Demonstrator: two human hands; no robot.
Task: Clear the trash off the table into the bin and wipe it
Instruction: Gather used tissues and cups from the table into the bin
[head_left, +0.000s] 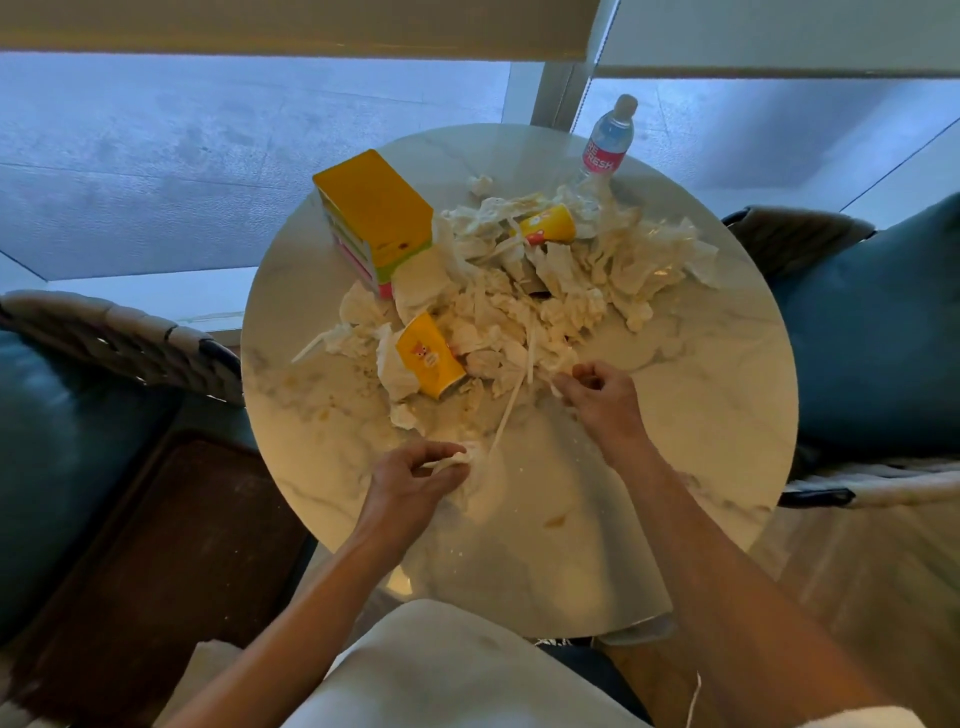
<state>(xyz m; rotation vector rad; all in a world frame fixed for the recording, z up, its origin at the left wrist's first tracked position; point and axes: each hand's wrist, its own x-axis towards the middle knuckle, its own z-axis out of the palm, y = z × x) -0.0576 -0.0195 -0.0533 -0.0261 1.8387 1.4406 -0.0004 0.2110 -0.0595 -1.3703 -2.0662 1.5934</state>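
Note:
A round marble table (675, 441) carries a heap of crumpled white tissues (550, 280) and paper strips. Two yellow paper cups lie on their sides in it, one near me (428, 356) and one farther back (548, 224). My left hand (415, 475) pinches a small crumpled tissue (465, 457) near the table's front edge. A long white strip (506, 415) runs from that spot up toward the heap. My right hand (597, 392) has its fingers curled around white paper at the heap's near edge.
A yellow tissue box (374, 213) stands at the back left of the table. A water bottle (608, 140) stands at the far edge. Teal armchairs flank the table on the left (62, 441) and right (872, 332). No bin is in view.

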